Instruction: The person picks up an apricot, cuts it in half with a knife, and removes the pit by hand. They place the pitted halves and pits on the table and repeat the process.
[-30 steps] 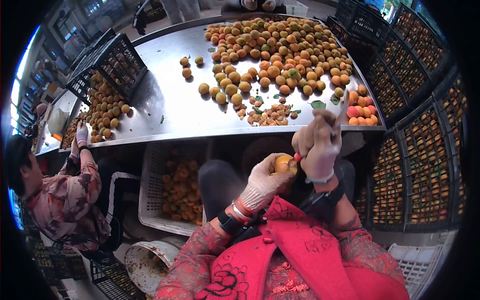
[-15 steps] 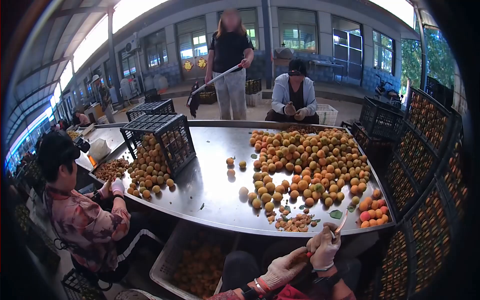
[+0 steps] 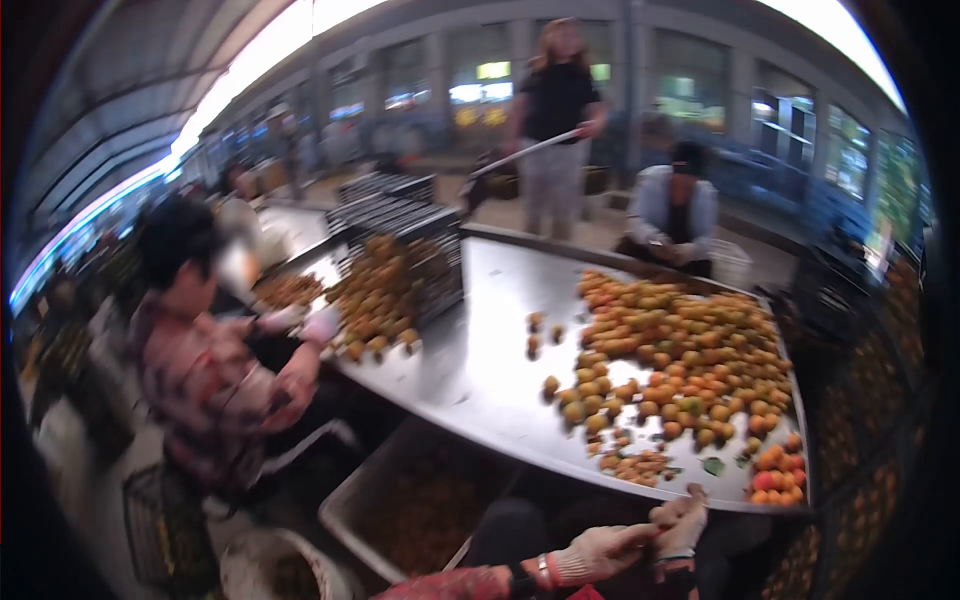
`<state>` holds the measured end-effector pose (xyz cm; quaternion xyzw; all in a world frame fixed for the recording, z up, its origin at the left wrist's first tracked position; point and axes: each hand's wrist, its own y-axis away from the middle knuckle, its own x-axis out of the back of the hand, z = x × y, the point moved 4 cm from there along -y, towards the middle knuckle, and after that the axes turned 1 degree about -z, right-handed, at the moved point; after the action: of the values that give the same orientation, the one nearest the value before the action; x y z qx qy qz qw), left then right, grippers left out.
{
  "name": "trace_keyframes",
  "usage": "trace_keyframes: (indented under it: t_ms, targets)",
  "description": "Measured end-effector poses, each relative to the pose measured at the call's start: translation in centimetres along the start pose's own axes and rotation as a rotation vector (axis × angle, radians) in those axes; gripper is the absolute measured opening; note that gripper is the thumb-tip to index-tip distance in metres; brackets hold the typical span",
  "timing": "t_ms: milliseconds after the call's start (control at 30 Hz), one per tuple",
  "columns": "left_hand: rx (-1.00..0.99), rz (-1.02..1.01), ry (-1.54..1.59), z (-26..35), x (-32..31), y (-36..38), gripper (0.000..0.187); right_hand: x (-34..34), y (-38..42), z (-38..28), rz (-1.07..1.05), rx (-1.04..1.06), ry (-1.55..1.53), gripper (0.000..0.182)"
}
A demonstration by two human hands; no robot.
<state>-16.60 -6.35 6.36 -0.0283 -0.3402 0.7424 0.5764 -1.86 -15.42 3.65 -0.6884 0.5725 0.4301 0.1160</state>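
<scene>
My gloved left hand point(image 3: 605, 552) is closed, its fingertips meeting my right hand at the near edge of the metal table point(image 3: 490, 330). My gloved right hand point(image 3: 682, 522) is also closed, fingers bent upward below the table's near right corner. Motion blur hides what they grip. Just beyond them lie small light-brown pieces point(image 3: 635, 466) and a green leaf point(image 3: 713, 466). A redder cluster of apricots point(image 3: 778, 480) sits in the right corner. The large apricot pile point(image 3: 690, 345) spreads behind.
A pale crate point(image 3: 345, 525) of orange-brown pieces stands below the table, beside a white bucket point(image 3: 235, 560). At left, a co-worker point(image 3: 215, 390) works by a tipped black crate point(image 3: 440, 270) spilling apricots. Stacked crates point(image 3: 860, 420) line the right. Two people are across the table.
The view has swung left and blurred, so the scene sits further right. The slender curved thing that rose from my right fist no longer shows. My hands remain close together.
</scene>
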Motion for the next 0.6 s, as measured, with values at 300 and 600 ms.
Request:
trace_keyframes:
  t_ms: [300, 600]
  targets:
    - [-0.127, -0.044, -0.123, -0.1, 0.1, 0.0, 0.034, 0.2, 0.9, 0.3, -0.018, 0.052, -0.020, 0.022]
    - [0.203, -0.351, -0.029, 0.6, 0.4, -0.4, 0.020, 0.3, 0.7, 0.6, -0.109, -0.066, -0.004, 0.021]
